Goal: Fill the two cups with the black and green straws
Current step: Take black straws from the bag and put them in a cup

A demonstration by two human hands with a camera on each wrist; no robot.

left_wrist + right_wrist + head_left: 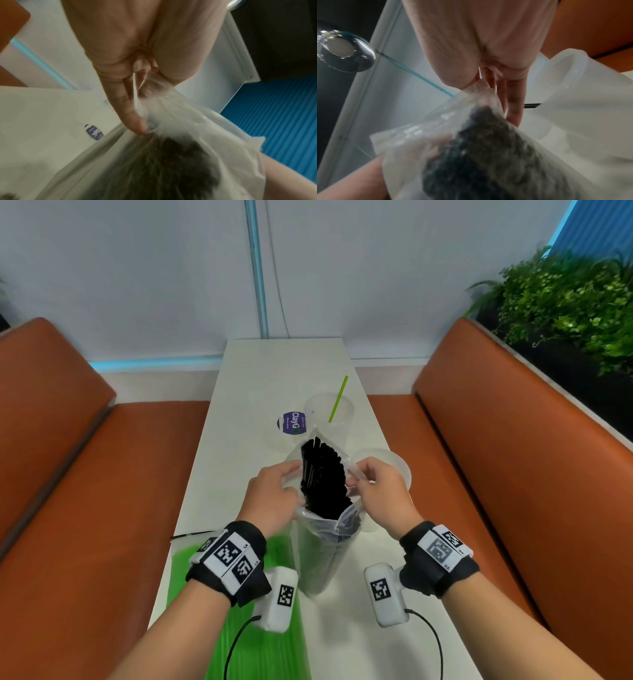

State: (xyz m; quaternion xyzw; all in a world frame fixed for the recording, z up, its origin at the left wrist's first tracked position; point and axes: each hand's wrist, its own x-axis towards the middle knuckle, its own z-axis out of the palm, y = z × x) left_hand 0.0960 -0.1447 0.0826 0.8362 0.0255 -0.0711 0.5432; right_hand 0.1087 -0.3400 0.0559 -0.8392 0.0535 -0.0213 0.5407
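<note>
above the white table (260,392), our left hand (270,496) and right hand (380,491) each pinch an edge of the clear plastic bag of black straws (323,477), spreading its mouth near two clear plastic cups (329,412).

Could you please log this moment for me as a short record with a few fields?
left hand: pinches the left edge of the clear bag
right hand: pinches the bag's right edge
bag contents: black straws, tips poking out of the open mouth
far cup: holds one green straw
near cup: behind the right hand
green straws: lying by the left wrist
</note>
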